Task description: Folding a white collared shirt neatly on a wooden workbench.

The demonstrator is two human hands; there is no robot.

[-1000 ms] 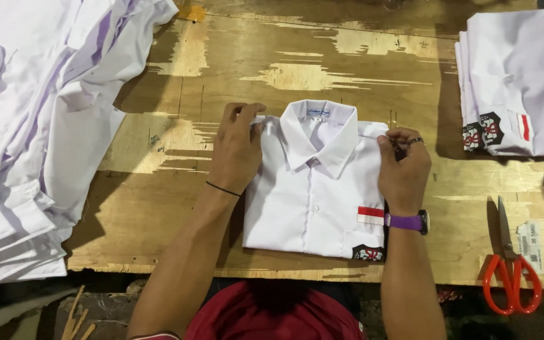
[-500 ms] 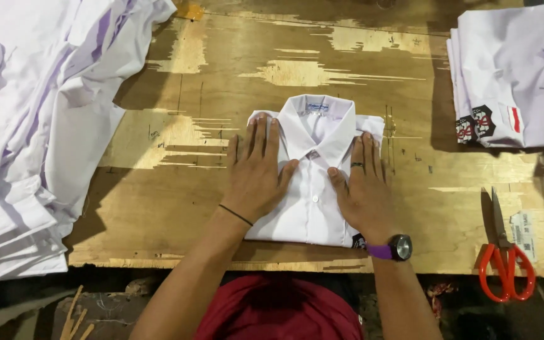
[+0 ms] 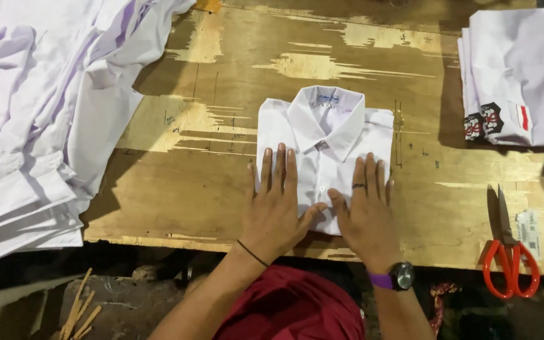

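both hands lie flat and spread, palms down, on the lower half of the folded white shirt (image 3: 324, 148); neither pinches anything. the left hand (image 3: 276, 204) presses the shirt's left front with fingers pointing toward the collar, and the right hand (image 3: 365, 211), with a ring on one finger and a purple-strapped watch (image 3: 396, 277) at the wrist, presses the right front beside it, thumbs nearly meeting over the button line.

a second ago the hands were up at the shirt's shoulders, gripping its side edges; half a second ago they had come down flat on the chest; now they sit lower, near the shirt's bottom edge. the red stripe and dark patch that showed at the shirt's lower right are now under the right hand. i judge this as smoothing: the fold looks finished and is being pressed flat.

the shirt lies collar away from the person, on the worn wooden table (image 3: 177, 189). well to the left of the shirt lies a loose heap of white shirts (image 3: 39, 119). to the upper right of it sits a stack of folded shirts (image 3: 517, 75) with dark patches showing. right of the shirt, near the table edge, lie red-handled scissors (image 3: 508, 252).
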